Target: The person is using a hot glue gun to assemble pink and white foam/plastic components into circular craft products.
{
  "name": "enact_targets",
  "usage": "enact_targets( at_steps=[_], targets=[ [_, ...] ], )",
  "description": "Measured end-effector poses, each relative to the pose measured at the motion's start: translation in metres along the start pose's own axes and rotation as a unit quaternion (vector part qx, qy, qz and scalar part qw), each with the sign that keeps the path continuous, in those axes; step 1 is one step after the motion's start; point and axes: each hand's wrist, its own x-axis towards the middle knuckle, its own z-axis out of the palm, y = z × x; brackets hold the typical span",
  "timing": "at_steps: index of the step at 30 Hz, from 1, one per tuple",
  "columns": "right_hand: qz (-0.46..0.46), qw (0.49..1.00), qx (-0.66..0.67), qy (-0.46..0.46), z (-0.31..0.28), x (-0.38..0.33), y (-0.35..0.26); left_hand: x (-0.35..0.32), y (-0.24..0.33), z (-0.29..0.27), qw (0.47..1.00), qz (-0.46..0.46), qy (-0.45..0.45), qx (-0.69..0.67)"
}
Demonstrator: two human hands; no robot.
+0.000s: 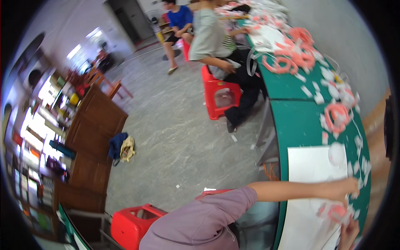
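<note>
My left hand [349, 189] reaches across the table from a mauve sleeve, its fingers bent and blurred near small white pieces. What they hold, if anything, I cannot make out. Close to the lower right edge, my right hand [349, 234] has its fingers closed on the side of a pink-and-white fluffy piece [336, 212], which looks partly see-through and smeared by motion. Both hands are over a white sheet [306, 221] on the green table [291, 125]. A round whitish, translucent thing [336, 153] rests at the sheet's far end.
Pink rings [336, 118] and white scraps [318, 98] lie along the table by the wall. Farther off, a person in a pale green shirt [208, 37] sits on a red stool [221, 96]; another person in blue [181, 18] sits behind. Another red stool [133, 227] stands lower left.
</note>
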Motion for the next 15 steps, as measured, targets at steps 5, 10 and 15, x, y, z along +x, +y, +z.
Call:
enact_targets(
  at_steps=[5,10,15],
  targets=[
    [-0.003,0.995,0.083,0.057,0.005,-0.011,-0.009,0.017,-0.007,-0.023,0.985,-0.079,-0.141,-0.057],
    [0.039,0.982,0.16,0.089,-0.011,-0.011,-0.032,0.039,0.0,-0.029,0.979,-0.084,-0.186,-0.002],
    [0.017,0.98,0.122,0.157,-0.002,-0.003,-0.027,0.05,0.03,-0.033,0.975,-0.064,-0.206,0.057]
  ],
)
